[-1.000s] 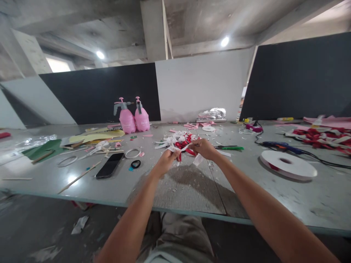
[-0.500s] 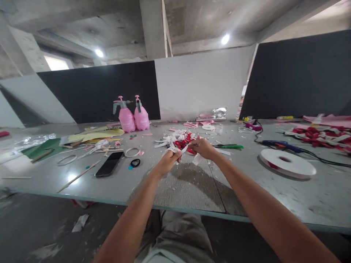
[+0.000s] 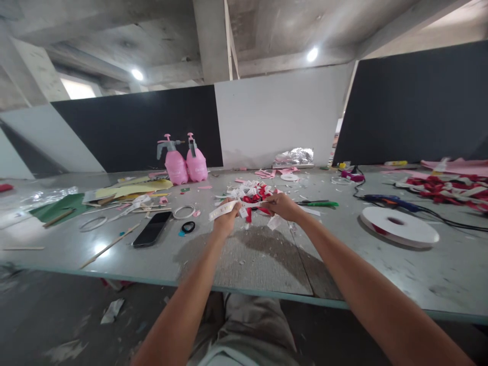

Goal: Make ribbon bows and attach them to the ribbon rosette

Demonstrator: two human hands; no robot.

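Observation:
A white ribbon (image 3: 222, 209) with faint printed lettering stretches between my two hands. My left hand (image 3: 227, 217) pinches it, and a free end sticks out to the left past the fingers. At the other end, my right hand (image 3: 282, 207) is closed on the ribbon with fingertips together. Just behind and partly under the hands lies a pile of red and white ribbon pieces (image 3: 251, 190). A small scrap of white material (image 3: 274, 222) rests on the table below my right hand.
Left on the table (image 3: 244, 269) are a phone (image 3: 152, 229), a black ring (image 3: 188, 226), yellow sheets (image 3: 133, 188) and two pink spray bottles (image 3: 196, 165). To the right lie a green-handled tool (image 3: 320, 204), a white ribbon spool (image 3: 399, 227), a blue glue gun (image 3: 396, 202) and more red-white ribbons (image 3: 450, 190).
My left hand has moved left and slightly up, drawing the ribbon straighter between the hands. Its free end now points left. My right hand has stayed nearly in place.

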